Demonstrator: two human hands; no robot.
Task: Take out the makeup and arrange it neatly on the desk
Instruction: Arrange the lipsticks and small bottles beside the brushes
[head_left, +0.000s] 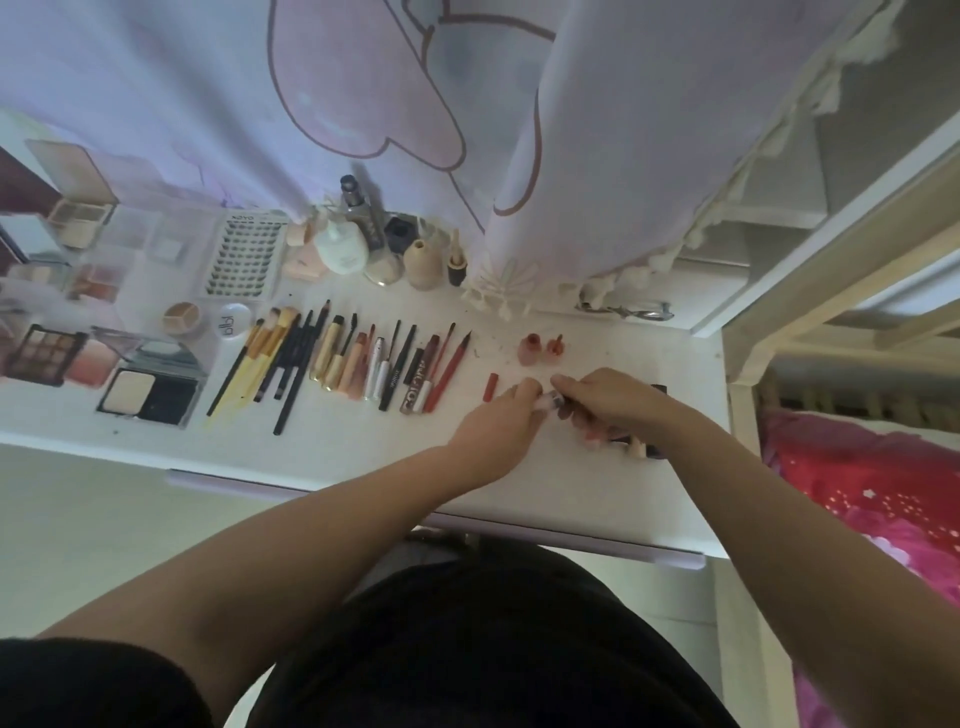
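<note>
A small clear tube (550, 402) with a dark end sits just above the right part of the desk (337, 447), pinched between both hands. The left hand (498, 428) curls its fingers on the clear end; the right hand (605, 402) grips the dark end. Left of them lies a row of pencils and brushes (332, 364); palettes (104, 364) lie farther left.

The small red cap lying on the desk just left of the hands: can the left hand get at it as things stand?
Probably yes. The small red cap lies alone on bare desk, close beside the left hand, with nothing between them. But that hand and the right hand both hold a small clear tube, so its grip must let go first.
</note>
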